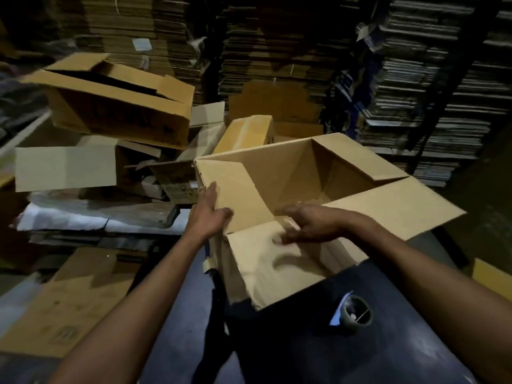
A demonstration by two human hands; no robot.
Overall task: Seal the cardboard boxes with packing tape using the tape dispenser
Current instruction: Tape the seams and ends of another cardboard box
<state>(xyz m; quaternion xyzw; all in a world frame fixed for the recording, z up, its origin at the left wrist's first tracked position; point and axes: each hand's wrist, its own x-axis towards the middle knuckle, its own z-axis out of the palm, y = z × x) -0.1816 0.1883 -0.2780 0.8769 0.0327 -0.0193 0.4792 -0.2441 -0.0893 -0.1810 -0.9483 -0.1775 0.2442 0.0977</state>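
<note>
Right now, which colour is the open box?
Plain light brown cardboard, seen in the head view.

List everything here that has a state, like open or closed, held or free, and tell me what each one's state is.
Near cardboard box: open, all flaps up or out, untaped.
Left flap: held by the left hand.
Near flap: folded outward, right hand hovering above with fingers relaxed.
Far cardboard box: tilted on the pile, flaps partly open.
Tape dispenser: lying on the dark surface, untouched.
</note>
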